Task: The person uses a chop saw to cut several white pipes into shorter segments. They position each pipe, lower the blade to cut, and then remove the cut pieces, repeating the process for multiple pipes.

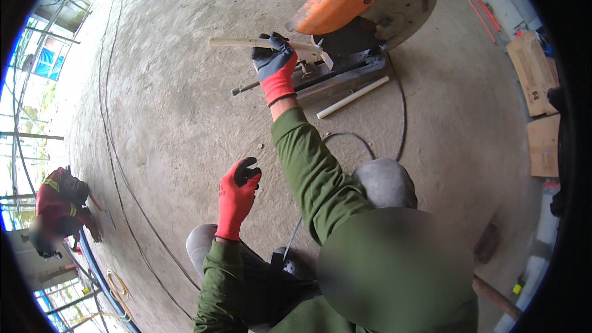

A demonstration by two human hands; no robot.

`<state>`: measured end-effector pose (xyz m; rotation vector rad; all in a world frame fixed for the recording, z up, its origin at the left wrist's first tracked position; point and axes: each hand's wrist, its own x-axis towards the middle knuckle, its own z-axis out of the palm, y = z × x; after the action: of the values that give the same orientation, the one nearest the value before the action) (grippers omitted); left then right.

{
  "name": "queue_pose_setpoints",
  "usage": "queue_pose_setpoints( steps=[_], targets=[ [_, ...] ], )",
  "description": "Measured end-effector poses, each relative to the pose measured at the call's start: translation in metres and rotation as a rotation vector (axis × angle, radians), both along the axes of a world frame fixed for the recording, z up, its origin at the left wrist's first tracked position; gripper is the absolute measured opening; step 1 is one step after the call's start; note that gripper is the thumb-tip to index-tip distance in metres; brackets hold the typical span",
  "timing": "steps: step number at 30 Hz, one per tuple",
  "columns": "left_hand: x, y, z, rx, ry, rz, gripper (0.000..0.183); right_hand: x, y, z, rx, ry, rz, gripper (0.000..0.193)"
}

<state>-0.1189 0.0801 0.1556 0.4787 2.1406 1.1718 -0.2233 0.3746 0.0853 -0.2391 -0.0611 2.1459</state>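
Note:
My right hand [275, 69], in a red and black glove, is closed around the pale wooden handle of a hammer [231, 42]. The hammer's metal head [325, 57] is over the clamp end of a cut-off saw [348, 24] with an orange guard and a large round disc cover. Lower down, my left hand [238, 198] hangs above the floor in a matching glove. Its fingers are loosely bent and apart, with nothing seen between them. A white pipe piece [353, 97] lies on the floor beside the saw's base.
A black cable [404, 111] runs from the saw past my knee. Long cables [110, 123] cross the concrete floor on the left. A person [61, 209] bends over at far left, near a coiled hose [118, 287]. Cardboard boxes [531, 74] line the right side.

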Motion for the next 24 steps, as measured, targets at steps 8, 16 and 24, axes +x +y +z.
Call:
queue_pose_setpoints(
  steps=[8, 16, 24],
  targets=[
    [-0.035, 0.015, -0.002, 0.281, 0.359, 0.327, 0.052, 0.035, -0.051, -0.019, 0.314, -0.376, 0.039, 0.015],
    [-0.063, 0.047, -0.020, 0.125, 0.568, -0.081, 0.071, 0.113, -0.128, 0.008, 0.777, -0.999, -0.038, 0.032],
    [-0.057, 0.069, -0.035, 0.135, 0.499, -0.125, 0.050, 0.130, -0.124, 0.032, 0.893, -1.001, 0.149, 0.025]
  ],
)
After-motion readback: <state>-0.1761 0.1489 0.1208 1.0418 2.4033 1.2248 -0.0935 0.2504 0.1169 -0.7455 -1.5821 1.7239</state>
